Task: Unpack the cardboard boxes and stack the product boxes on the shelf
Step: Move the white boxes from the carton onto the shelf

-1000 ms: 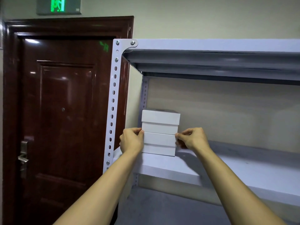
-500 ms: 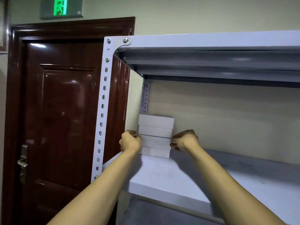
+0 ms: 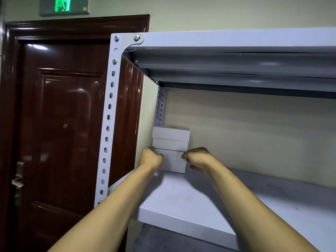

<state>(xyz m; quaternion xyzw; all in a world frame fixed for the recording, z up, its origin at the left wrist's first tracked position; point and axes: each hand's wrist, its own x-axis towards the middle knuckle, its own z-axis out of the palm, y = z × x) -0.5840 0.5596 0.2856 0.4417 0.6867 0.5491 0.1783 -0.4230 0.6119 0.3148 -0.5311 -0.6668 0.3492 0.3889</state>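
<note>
1. Since the earlier frame, both hands and the stack of boxes are sitting deeper on the shelf, now close to the rear post at the back left corner; the view is standing closer to the front post.
2. Door: dark red-brown and glossy, filling the left of the view, with a metal handle at its left edge.
3. Exit sign: glowing green, hanging on the wall above the door.
4. Front post: pale grey, punched with a row of holes, bolted to the upper shelf.
5. Left hand: fingers curling in against the left side of the stack, gripping its lower boxes.
6. Stack of boxes: four white flat product boxes, lying one on another on the shelf, slightly offset, the whole stack just beside the rear post.
7. Right hand: fingers curling against the right side of the stack, gripping the lower boxes opposite the left hand.
8. Shelf: pale grey board running off to the right, with a beige wall standing behind it.
</note>
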